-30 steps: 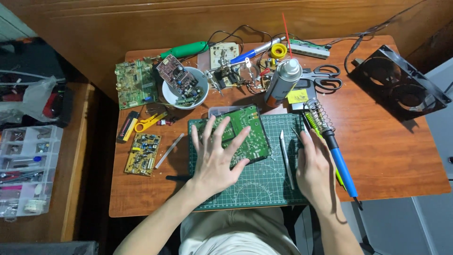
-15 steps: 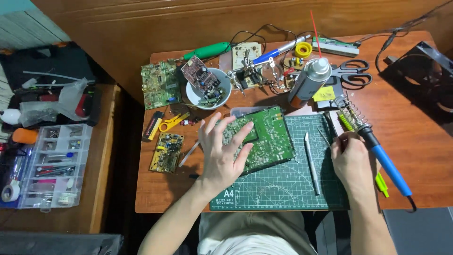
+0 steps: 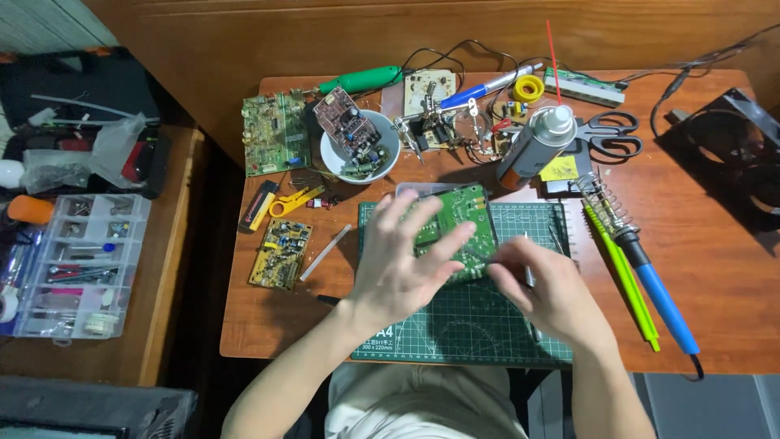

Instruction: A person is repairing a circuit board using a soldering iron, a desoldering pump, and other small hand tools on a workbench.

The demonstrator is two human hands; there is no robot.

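Electronics repair bench: circuit boards, soldering iron, cutting mat, parts organizer beside wooden surface.

Warm overhead light is falling evenly across the wooden table, casting soft shadows beneath the left hand and right hand, both smeared by motion blur. The frame's corners are sinking into darkness.
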